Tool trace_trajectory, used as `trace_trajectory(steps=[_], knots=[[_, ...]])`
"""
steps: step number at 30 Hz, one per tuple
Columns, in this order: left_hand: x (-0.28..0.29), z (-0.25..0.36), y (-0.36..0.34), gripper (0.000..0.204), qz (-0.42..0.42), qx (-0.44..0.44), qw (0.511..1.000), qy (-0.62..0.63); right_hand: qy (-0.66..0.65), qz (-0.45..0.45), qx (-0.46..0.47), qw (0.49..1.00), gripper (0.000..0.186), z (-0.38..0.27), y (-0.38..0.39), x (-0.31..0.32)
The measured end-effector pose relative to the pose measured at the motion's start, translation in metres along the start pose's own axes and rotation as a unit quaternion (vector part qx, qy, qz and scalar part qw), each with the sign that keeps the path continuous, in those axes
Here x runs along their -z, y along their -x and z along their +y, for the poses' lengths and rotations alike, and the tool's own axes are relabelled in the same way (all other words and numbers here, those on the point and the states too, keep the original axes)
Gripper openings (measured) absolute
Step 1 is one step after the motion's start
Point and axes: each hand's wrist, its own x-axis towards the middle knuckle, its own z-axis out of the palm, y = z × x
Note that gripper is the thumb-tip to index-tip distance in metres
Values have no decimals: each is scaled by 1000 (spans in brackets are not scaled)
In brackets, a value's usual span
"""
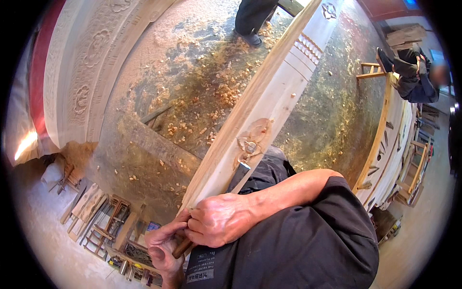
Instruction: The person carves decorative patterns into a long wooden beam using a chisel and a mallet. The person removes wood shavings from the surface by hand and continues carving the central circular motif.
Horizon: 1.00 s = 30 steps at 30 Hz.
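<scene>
A wood chisel [237, 177] lies slantwise over the near part of a long pale wooden beam [269, 103]. Its flat metal tip is close to a partly carved flower motif [250, 146] in the beam's face. My right hand [220, 220] is closed around the middle of the chisel and hides much of it. Below that, my left hand [166, 243] has its fingers curled at the brown wooden handle [183, 247], touching the right hand. Farther up the beam are cut lines, a scalloped band [308, 48] and a small carved rosette [329, 11].
Wood shavings [226, 91] litter the floor. A large carved panel [89, 62] leans at left. Hand tools and a wooden box [120, 241] sit lower left. A seated person [414, 72] is by a tool-strewn workbench [380, 149] at right; another person's leg [250, 21] stands beyond.
</scene>
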Motion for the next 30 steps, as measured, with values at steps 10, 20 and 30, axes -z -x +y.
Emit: trace_trajectory(steps=[10,20,30], knots=[[8,-8,8,107,4,9,999,-47,-8,-19,5,1000,20,1,2,0],[-5,-3,3,109,-33,-59,993,-96,210,12,97,973,33,-16,5,25],[0,6,6,110,-56,-59,997,7,117,16,55,991,26,-8,1,-6]])
